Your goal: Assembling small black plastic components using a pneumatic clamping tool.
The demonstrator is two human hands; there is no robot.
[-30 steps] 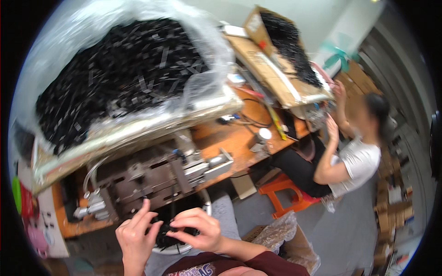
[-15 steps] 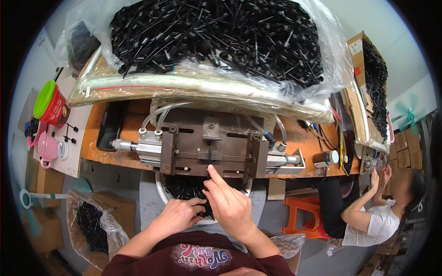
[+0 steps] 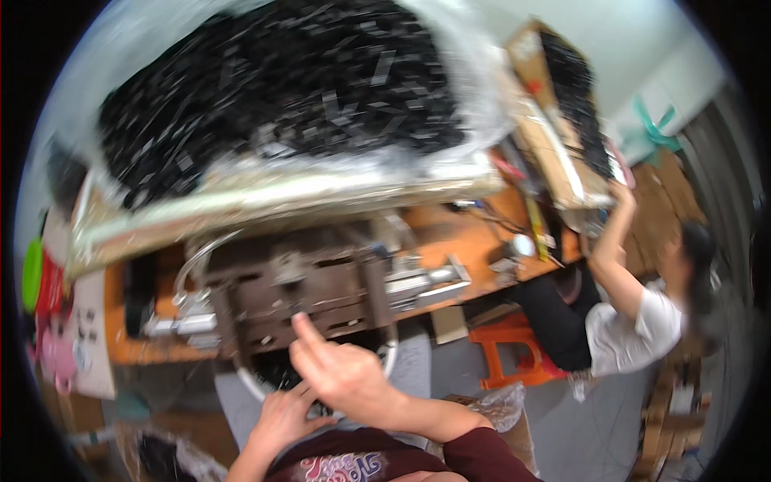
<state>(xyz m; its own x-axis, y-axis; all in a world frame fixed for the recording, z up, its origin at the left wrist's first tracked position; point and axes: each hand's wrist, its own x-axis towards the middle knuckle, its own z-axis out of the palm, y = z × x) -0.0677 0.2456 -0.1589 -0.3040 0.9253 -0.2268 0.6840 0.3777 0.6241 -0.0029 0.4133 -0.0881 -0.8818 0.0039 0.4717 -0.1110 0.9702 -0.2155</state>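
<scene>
Although blur smears much of the view, the bench [image 3: 434,233] shows as a long orange top running across the middle. Over its far side stands a wide tray [image 3: 321,195] lined with clear plastic and heaped with black parts [image 3: 281,96]; so deep a pile suggests that plenty is left to handle. Nearer the person, at the bench's front edge, sits a brown metal fixture [image 3: 331,283] with silver fittings at both ends. Below that edge, a white-rimmed basket [image 3: 392,355] holds more black pieces [image 3: 279,371], partly hidden by the hands. These may be ones already dealt with, but that cannot be told, nor can they be counted.

The right hand [image 3: 345,379] reaches over the basket, index finger stretched to the fixture's middle and the others bent; whether its grip pinches anything cannot be told. The left hand [image 3: 281,419] is lower, just beside it, thumb apart from partly bent fingers; whether it holds anything cannot be told either. Smallest of all, a dark piece [image 3: 295,302] lies at the fixture's middle, touching or just beside the index fingertip; it seems partway through, not yet clear of the fixture.
</scene>
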